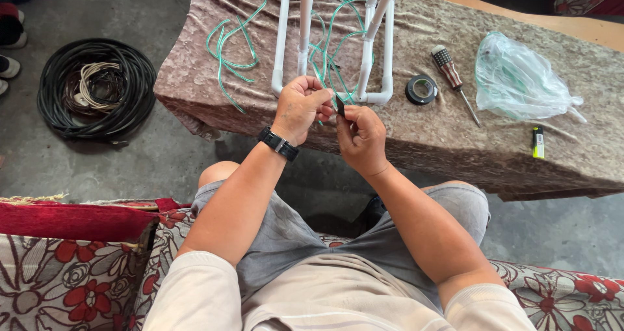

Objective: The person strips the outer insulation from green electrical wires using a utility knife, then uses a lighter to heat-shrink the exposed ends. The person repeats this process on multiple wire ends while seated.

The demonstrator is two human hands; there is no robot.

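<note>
Head view: left hand (301, 107) and right hand (359, 134) pinch black tape (340, 105).

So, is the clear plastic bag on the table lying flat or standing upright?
Lying flat: the plastic bag rests crumpled on its side on the table, its knotted end pointing right.

Low bench (455, 142) draped in mottled brown cloth. On it: white pipe frame (305, 32) with green wire (227, 51) looped through and beside it, 1 black tape roll (421, 89), screwdriver (453, 79) just right of it, clear plastic bag (520, 80), yellow lighter (538, 142) near front edge. Concrete floor (162, 155) carries 1 black cable coil (97, 87).
</note>
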